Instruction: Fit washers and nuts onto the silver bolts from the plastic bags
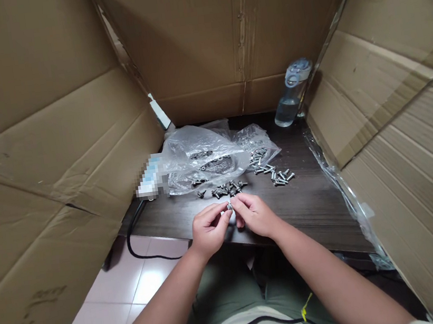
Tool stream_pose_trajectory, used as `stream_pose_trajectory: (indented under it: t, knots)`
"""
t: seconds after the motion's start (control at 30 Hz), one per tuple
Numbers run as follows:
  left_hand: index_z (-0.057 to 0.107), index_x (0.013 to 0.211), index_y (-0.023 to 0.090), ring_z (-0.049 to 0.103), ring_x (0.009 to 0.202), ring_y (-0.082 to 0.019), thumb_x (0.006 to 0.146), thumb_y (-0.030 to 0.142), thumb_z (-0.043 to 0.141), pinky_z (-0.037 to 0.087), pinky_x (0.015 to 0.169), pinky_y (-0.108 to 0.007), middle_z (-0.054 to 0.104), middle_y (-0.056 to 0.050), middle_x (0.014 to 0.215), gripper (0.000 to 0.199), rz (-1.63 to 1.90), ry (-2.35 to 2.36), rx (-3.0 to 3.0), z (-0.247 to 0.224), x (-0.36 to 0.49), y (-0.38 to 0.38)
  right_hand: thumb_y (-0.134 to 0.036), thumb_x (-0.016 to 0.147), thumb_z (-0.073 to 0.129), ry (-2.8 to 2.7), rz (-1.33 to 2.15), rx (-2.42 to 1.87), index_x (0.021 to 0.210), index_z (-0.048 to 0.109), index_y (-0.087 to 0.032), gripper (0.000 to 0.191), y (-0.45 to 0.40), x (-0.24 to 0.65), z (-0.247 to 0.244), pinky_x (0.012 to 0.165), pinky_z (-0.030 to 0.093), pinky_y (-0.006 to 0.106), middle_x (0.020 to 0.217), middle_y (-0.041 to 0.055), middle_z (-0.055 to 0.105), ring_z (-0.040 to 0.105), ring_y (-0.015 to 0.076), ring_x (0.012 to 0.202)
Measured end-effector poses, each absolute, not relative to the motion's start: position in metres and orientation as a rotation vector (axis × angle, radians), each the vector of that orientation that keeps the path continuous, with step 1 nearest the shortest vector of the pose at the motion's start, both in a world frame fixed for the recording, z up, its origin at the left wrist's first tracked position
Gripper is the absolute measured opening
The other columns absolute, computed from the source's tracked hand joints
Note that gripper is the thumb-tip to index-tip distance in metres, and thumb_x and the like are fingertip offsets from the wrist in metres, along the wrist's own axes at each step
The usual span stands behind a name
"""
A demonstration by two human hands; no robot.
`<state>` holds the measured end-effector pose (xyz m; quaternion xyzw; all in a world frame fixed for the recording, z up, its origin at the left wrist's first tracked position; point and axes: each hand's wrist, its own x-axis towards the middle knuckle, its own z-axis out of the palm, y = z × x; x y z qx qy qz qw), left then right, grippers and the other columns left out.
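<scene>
My left hand (211, 227) and my right hand (253, 213) meet over the table's front edge, fingertips pinched together. Between them shows a small silver metal fastener (229, 207), mostly covered by the fingers; whether it is a nut or a bolt I cannot make out. Just beyond my fingers lies a loose pile of dark screws (228, 189) with washer-like heads. To the right is a group of silver bolts (281, 177). A clear plastic bag (202, 142) holding dark screws lies behind, its mouth toward the right. Beside it, a second plastic bag (255, 138) spills silver bolts.
Cardboard walls (185, 44) enclose the dark wooden table (314, 207) on three sides. A water bottle (291, 93) stands in the back right corner. At the left are a pixelated box (150, 176) and a black cable (130, 237). Plastic film runs along the right edge.
</scene>
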<state>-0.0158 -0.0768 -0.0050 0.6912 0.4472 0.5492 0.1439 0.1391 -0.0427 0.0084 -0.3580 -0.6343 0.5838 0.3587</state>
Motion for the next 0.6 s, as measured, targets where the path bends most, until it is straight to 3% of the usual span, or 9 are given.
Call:
stream_pose_trajectory:
  t: [0.1,0.23,0.37,0.6]
  knots:
    - [0.072,0.095,0.019,0.066,0.070,-0.014,0.076,0.011,0.065,0.054,0.063,-0.024,0.072,-0.006,0.083,0.021,1.589,1.306,1.959,-0.0028,-0.0154,-0.0772,-0.040,0.082,0.060,-1.477,1.640,-0.774,0.089,0.055,-0.017,0.024,-0.0412,0.1416,0.0094,0.055,0.049,0.025,0.065,-0.0008,0.061,0.061,0.0129,0.055]
    - [0.072,0.094,0.019,0.066,0.070,-0.014,0.076,0.011,0.065,0.053,0.063,-0.023,0.072,-0.006,0.082,0.021,1.562,1.269,1.959,0.0008,-0.0159,-0.0772,-0.038,0.077,0.067,-1.407,1.724,-0.744,0.087,0.058,-0.015,0.027,-0.0400,0.1451,0.0121,0.057,0.050,0.027,0.059,0.0006,0.063,0.061,0.0138,0.054]
    - [0.071,0.094,0.019,0.063,0.063,-0.012,0.076,0.012,0.065,0.051,0.057,-0.022,0.070,-0.004,0.076,0.020,1.523,1.227,2.000,0.0016,-0.0173,-0.0772,-0.041,0.081,0.061,-1.494,1.693,-0.781,0.082,0.058,-0.015,0.027,-0.0412,0.1452,0.0140,0.052,0.045,0.024,0.053,-0.0014,0.060,0.057,0.0118,0.047]
    - [0.070,0.095,0.019,0.063,0.065,-0.013,0.077,0.011,0.065,0.052,0.061,-0.024,0.070,-0.005,0.076,0.021,1.524,1.178,2.040,0.0002,-0.0172,-0.0778,-0.046,0.092,0.042,-1.590,1.609,-0.868,0.077,0.052,-0.017,0.034,-0.0435,0.1405,0.0104,0.047,0.042,0.021,0.046,-0.0041,0.055,0.053,0.0104,0.041]
